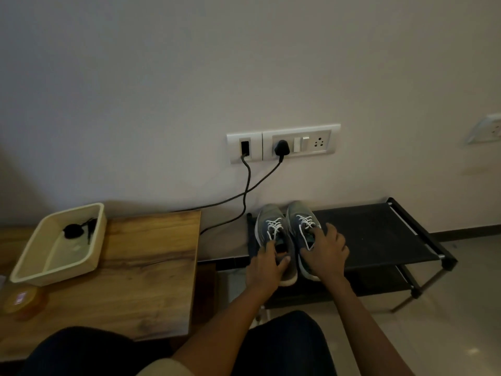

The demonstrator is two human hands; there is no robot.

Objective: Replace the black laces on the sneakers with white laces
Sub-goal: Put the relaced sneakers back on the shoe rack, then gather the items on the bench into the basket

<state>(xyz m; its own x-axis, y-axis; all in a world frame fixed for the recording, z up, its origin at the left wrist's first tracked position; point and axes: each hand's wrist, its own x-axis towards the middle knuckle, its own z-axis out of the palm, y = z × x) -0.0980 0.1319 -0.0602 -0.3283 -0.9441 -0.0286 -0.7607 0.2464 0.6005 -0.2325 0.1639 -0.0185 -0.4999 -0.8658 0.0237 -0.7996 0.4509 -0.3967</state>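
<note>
Low in the centre of the frame, the left sneaker [267, 213] and right sneaker [296, 208] sit side by side on the top shelf of a black rack [379, 229], toes to the wall, both already threaded with white laces [274, 226]. The left hand [267, 264] has its grip curled over the left sneaker's heel collar and the right hand [326, 253] closes over the right sneaker's collar, probably to square the pair up. The black laces [74, 230] lie in a cream tray [99, 240] on the wooden surface [151, 267] at left, set aside, so the task looks essentially done.
</note>
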